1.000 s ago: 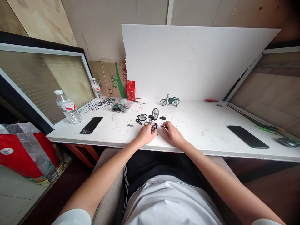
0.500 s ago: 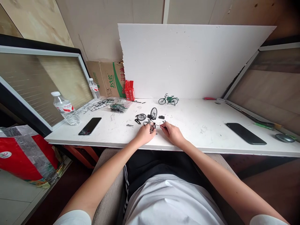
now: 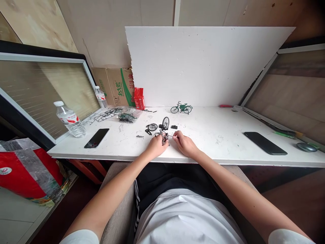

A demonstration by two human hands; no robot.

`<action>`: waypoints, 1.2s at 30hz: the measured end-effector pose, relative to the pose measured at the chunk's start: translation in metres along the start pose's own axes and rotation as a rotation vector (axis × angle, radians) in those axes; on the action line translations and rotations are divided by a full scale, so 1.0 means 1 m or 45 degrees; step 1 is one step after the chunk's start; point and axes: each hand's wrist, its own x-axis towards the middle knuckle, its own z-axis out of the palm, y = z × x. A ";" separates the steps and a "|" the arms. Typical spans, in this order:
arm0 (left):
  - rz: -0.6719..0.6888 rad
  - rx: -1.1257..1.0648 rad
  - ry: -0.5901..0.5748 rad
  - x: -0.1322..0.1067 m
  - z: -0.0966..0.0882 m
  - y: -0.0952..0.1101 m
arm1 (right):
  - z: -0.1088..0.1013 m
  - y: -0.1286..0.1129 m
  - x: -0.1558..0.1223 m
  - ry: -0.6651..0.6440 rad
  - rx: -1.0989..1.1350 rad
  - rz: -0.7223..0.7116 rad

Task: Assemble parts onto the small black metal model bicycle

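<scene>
My left hand rests on the white table and grips a small dark model bicycle frame with one wheel standing up behind it. My right hand pinches a thin metal tool whose tip points at the frame. A loose spoked wheel, a black curved part and a small black block lie just beyond my hands. A finished green model bicycle stands farther back.
Two phones lie on the table: one at the left, one at the right. Water bottles, plastic part frames, a bag of parts, a red box and a carton stand at the left. A white board leans behind.
My hands have stayed on the small frame and the tool. The view has shifted slightly, so everything sits a little to the left and higher.
</scene>
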 end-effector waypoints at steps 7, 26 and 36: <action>0.007 -0.062 0.014 0.002 -0.002 -0.001 | 0.002 0.002 -0.002 0.019 0.041 -0.081; 0.038 0.045 0.005 0.000 0.002 -0.003 | 0.000 0.001 -0.001 -0.020 -0.062 0.020; 0.022 0.163 -0.030 -0.001 0.002 -0.001 | -0.001 0.001 0.000 -0.032 -0.106 0.071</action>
